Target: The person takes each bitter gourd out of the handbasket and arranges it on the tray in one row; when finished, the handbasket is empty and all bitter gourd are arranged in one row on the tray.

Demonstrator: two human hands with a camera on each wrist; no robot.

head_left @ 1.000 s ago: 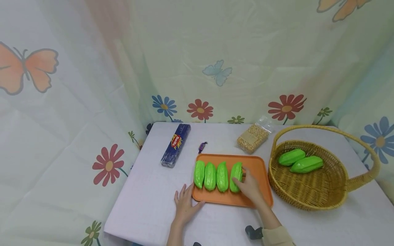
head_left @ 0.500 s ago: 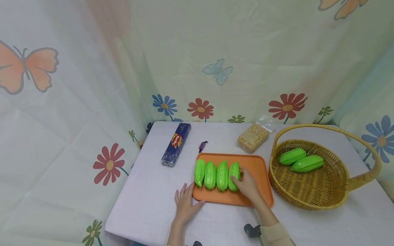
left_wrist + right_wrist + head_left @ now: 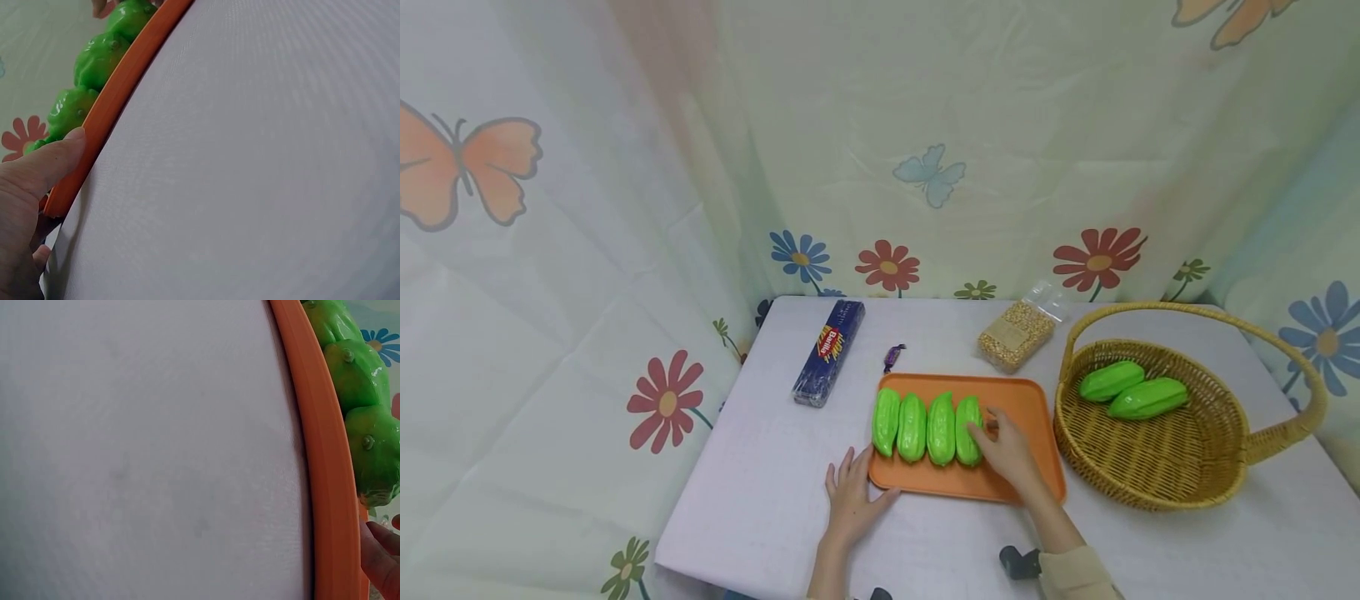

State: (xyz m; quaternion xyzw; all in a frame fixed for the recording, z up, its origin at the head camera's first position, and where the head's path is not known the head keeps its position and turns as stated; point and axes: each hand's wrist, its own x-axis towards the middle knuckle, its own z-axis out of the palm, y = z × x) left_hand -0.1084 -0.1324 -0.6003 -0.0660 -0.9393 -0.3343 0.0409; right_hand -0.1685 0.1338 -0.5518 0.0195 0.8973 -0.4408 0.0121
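Observation:
Several glossy green, ridged, oblong fruits stand side by side on an orange tray (image 3: 1011, 492). My right hand (image 3: 1009, 454) is at the rightmost fruit (image 3: 967, 431); its thumb overlaps that fruit's right edge while the other fingers stand off to the right. In the right wrist view, fingers (image 3: 378, 553) show just beyond the tray rim, below the fruit's end. My left hand (image 3: 852, 504) rests at the tray's near left corner, fingers spread, with the thumb (image 3: 62, 153) against the front rim. Two more green fruits (image 3: 1142, 400) lie in a wicker basket (image 3: 1180, 467) to the right.
Behind the tray lie a blue pasta box (image 3: 827, 354), a purple wrapped candy (image 3: 892, 358) and a clear bag of yellow grains (image 3: 1017, 335). The basket's tall handle (image 3: 1165, 307) arches close by the tray's right side. A flower-printed curtain (image 3: 850, 150) surrounds the white table.
The rightmost fruit has moved left beside the others on the tray. My right hand moved left with it, then its fingers came away a little to the right. The left hand stays put.

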